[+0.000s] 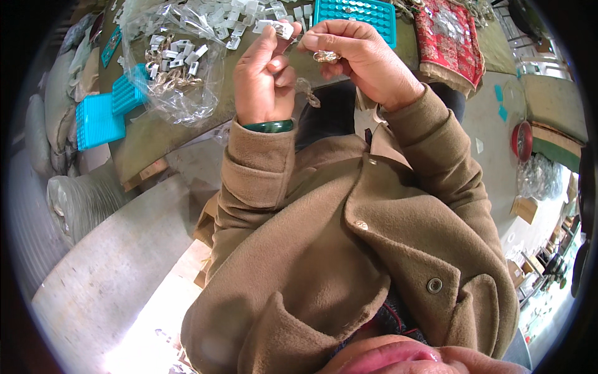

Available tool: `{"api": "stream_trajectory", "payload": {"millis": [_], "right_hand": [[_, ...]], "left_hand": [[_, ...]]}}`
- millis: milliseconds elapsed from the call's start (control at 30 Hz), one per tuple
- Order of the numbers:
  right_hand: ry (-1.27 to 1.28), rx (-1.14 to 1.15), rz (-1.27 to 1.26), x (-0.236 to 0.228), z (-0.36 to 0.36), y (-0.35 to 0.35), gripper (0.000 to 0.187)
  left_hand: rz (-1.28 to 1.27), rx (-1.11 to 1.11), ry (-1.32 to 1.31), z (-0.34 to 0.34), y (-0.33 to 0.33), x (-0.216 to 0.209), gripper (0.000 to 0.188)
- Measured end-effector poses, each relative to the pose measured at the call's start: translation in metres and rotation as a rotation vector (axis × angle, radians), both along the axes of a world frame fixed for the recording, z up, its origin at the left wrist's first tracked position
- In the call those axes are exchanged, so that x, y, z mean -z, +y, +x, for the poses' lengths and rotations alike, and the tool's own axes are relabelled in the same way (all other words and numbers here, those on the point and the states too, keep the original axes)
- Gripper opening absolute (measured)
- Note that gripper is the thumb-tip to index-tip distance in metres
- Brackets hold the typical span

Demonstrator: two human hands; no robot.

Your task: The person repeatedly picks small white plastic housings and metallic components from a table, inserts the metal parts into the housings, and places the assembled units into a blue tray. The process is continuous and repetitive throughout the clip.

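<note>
Left hand [265, 81] pinched a small white plastic clip [283, 29] between thumb and fingers, over the near side of the table [142, 144]. Just beside it, the right hand [367, 59] had thumb and index finger pressed together, with a gold-beige cord bundle [327, 57] tucked against the curled fingers below; those fingers hid whatever lay between the two tips.

Left of the hands, an open clear plastic bag [208, 106] held more white clips heaped with beige cords, its creased film blurring the lower contents. Two turquoise ridged trays [99, 121] sat beside the bag, one overlapping the other. Beyond the hands, a turquoise pocketed tray [389, 34] bore rows of hollows and a small object too tiny to identify; the upper edge cut it off, as it did the loose pile of white pieces [233, 14]. On a red patterned cloth [436, 57] lay a mound of clear or silvery bits, hard to make out. At far right stood a red bowl [522, 140], its contents unreadable.
</note>
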State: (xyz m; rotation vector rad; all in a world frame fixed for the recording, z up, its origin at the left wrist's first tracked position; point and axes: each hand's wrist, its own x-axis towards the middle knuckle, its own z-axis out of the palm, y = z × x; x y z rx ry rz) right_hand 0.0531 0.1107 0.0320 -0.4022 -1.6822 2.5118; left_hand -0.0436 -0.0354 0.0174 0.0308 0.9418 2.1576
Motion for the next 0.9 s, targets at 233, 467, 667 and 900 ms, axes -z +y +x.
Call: {"api": "stream_trajectory", "payload": {"millis": [233, 467, 667, 900], "right_hand": [[0.008, 0.014, 0.175, 0.004, 0.0, 0.014, 0.015], [-0.014, -0.017, 0.143, 0.001, 0.003, 0.018, 0.015], [0.001, -0.016, -0.061, -0.003, 0.006, 0.018, 0.016], [0.058, -0.194, -0.566, -0.006, 0.001, 0.025, 0.018]], "left_hand": [[0.044, 0.086, -0.047, -0.002, -0.003, -0.002, 0.024], [0.122, 0.214, -0.141, -0.007, -0.003, -0.004, 0.027], [0.106, 0.184, -0.019, -0.004, 0.001, -0.002, 0.027], [-0.263, -0.147, 0.629, 0.009, 0.017, 0.008, 0.02]]}}
